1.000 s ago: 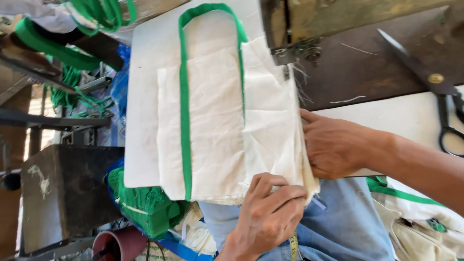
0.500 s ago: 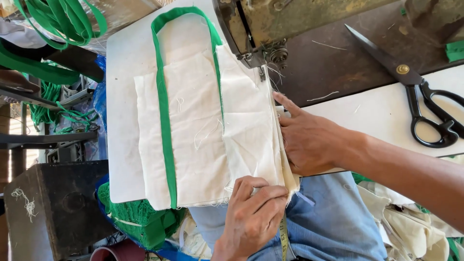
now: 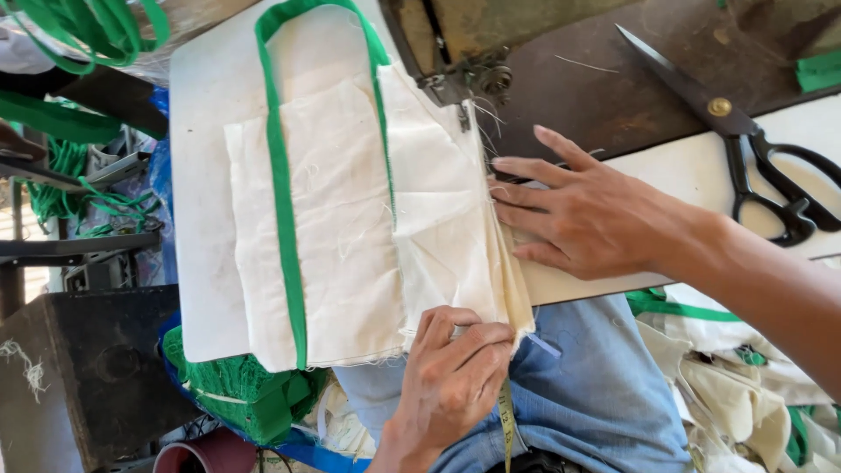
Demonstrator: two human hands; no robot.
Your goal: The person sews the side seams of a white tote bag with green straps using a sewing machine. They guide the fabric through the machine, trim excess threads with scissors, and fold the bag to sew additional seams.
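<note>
We see a white worktop [image 3: 197,175] carrying a cream cloth bag [image 3: 350,219] with a green strap [image 3: 282,193] looping up over its far end and running down its length. The bag lies flat, its folded right edge stacked in layers just below the metal sewing machine head [image 3: 455,52] that stands on a dark brown surface [image 3: 613,96]. Our right hand [image 3: 587,215] lies open and flat, fingers spread, its fingertips pressing on the stacked edge of the bag. Our left hand [image 3: 455,377] is curled closed, pinching the near corner of that same edge between thumb and fingers. Beneath the worktop's edge are blue jeans [image 3: 596,394], with a measuring tape [image 3: 506,425] hanging beside the left hand. Black scissors [image 3: 745,140] lie well apart, to the right. Green strapping [image 3: 88,35] is heaped at the upper left.
</note>
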